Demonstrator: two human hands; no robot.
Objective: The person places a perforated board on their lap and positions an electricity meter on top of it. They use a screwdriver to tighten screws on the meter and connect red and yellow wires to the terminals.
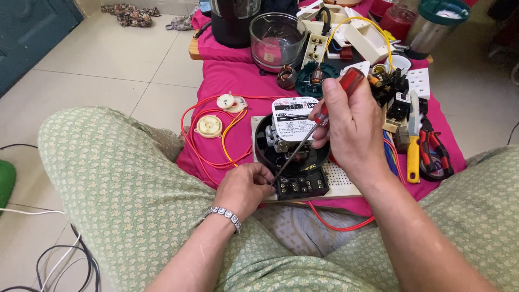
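Holding the red screwdriver (324,116) tight in my right hand (351,127), I work 1 screw on the black meter (294,162) while my left hand (246,186) pinches its terminal block (300,186), cover off.

pale cream floor tiles (108,59) with thin grout lines, dark teal door (27,32) off in the top left corner, bundle of patterned cloth (131,14) dumped by the far wall, loose black and white cables (65,259) trailing bottom left, soft even daylight all over
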